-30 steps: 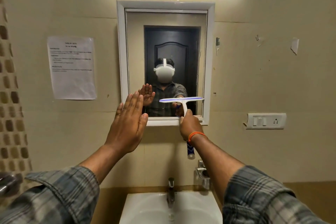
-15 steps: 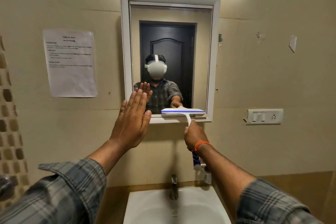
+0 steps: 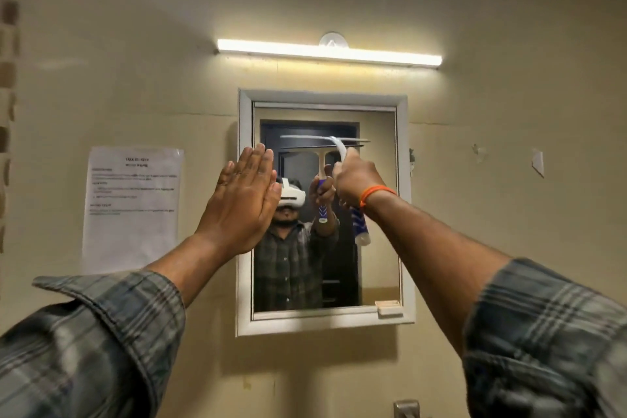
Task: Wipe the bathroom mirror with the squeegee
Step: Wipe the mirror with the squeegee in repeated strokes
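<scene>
A white-framed mirror hangs on the beige wall ahead. My right hand grips the blue-and-white handle of a squeegee, whose blade lies level against the upper part of the glass. The handle's lower end sticks out below my fist. My left hand is raised flat, fingers straight and together, in front of the mirror's left edge; whether it touches the frame I cannot tell. The glass reflects a person with the squeegee.
A lit tube light runs above the mirror. A printed paper sheet is stuck to the wall at the left. A small block sits on the mirror's lower right ledge. A metal fitting shows at the bottom edge.
My right hand has carried the squeegee from the mirror's bottom edge up to its upper part. My view has tilted upward, so the sink has dropped out of sight. The left hand stays raised flat.
</scene>
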